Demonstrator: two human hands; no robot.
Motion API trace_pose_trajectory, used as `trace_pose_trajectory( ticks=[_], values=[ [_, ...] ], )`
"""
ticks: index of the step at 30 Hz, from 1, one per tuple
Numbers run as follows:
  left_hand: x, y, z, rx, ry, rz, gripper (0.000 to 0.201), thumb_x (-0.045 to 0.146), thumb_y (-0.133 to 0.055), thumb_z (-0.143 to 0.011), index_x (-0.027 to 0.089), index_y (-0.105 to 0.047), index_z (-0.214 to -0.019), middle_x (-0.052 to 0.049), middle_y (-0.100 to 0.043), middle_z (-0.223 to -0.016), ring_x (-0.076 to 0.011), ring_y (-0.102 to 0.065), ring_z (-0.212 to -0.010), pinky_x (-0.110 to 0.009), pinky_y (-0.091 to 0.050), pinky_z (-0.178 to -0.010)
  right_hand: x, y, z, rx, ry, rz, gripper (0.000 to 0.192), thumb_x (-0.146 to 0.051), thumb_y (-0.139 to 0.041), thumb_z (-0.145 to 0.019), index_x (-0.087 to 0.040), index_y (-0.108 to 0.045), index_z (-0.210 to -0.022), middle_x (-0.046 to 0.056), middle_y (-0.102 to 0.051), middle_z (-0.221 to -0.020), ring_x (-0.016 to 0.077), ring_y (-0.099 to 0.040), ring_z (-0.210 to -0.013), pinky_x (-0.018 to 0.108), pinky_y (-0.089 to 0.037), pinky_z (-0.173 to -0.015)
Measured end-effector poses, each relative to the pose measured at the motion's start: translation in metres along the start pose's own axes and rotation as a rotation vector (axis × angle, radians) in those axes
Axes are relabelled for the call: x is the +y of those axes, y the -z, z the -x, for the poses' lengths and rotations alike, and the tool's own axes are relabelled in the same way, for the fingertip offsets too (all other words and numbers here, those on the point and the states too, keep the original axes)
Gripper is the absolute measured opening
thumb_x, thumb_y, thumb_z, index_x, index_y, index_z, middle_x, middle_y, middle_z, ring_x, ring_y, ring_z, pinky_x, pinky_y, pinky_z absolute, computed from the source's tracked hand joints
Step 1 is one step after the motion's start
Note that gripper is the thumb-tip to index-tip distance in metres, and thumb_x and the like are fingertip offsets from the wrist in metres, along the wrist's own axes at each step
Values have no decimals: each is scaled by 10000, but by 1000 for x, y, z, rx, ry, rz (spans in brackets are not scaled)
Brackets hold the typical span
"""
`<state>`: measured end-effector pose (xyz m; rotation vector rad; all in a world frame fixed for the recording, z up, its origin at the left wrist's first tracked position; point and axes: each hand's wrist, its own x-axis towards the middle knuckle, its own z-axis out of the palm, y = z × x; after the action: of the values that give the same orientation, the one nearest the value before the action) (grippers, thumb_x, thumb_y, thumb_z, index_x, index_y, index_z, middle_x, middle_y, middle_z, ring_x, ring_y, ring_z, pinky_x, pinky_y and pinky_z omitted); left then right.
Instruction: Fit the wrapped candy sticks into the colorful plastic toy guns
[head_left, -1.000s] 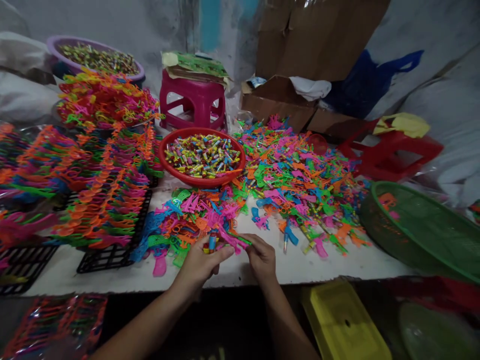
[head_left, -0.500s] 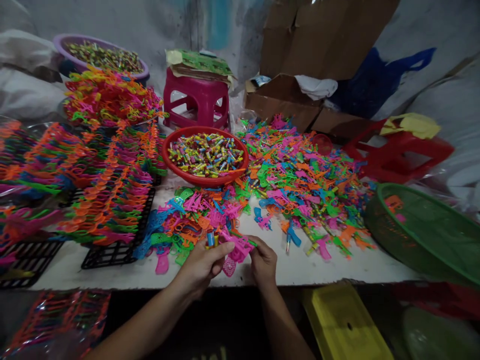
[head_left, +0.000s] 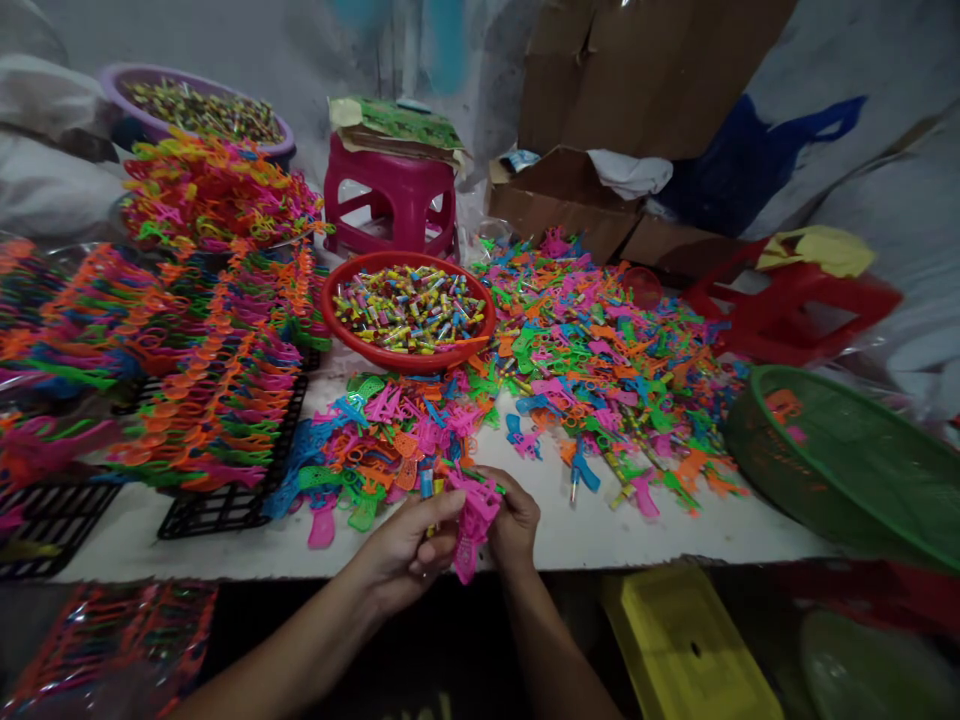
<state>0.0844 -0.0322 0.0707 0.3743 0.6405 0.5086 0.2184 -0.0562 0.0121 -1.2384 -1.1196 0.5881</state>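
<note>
One pink toy gun (head_left: 475, 515) is gripped by the fingers of the left hand (head_left: 412, 545) over the front edge of the table (head_left: 660, 540), with small tubes (head_left: 427, 484) held alongside. The right hand (head_left: 516, 520) is placed close at its right; whether those fingers grip cannot be told. Beyond, a red basin (head_left: 409, 362) is seen.
</note>
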Motion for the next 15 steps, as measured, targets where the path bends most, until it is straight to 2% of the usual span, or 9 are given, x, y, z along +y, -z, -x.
trace_pose_trajectory(
  ticks=[4,8,12,15],
  values=[
    [2,-2,2,-11,16,77,295,359,-713,-588,141,-514,-595,112,-309,-268,5,-174,-235,-126,-118,-286,-3,-3,2,24,-14,-21,204,-175,-511,-756,-233,-678,-858,38,-685,-859,185,-635,-788,342,-512,-730],
    [3,-5,6,-72,113,166,264,331,-721,-575,131,-551,-607,103,-330,-254,7,-178,-218,-120,-106,-271,-11,-3,2,41,-4,-82,186,-189,-519,-761,-221,-676,-855,48,-687,-853,192,-637,-789,345,-514,-725],
    [1,-7,8,-85,106,194,258,318,-728,-563,120,-572,-616,100,-329,-255,5,-191,-214,-129,-86,-271,-20,-1,-4,8,76,-113,173,-213,-520,-774,-237,-674,-848,43,-688,-829,189,-639,-771,346,-520,-701],
    [1,-4,10,-36,64,138,265,310,-732,-559,130,-537,-570,99,-347,-282,12,-169,-229,-134,-59,-276,-24,7,-13,-54,187,-31,196,-241,-484,-804,-244,-675,-846,48,-687,-812,196,-638,-769,364,-521,-690]
  ],
)
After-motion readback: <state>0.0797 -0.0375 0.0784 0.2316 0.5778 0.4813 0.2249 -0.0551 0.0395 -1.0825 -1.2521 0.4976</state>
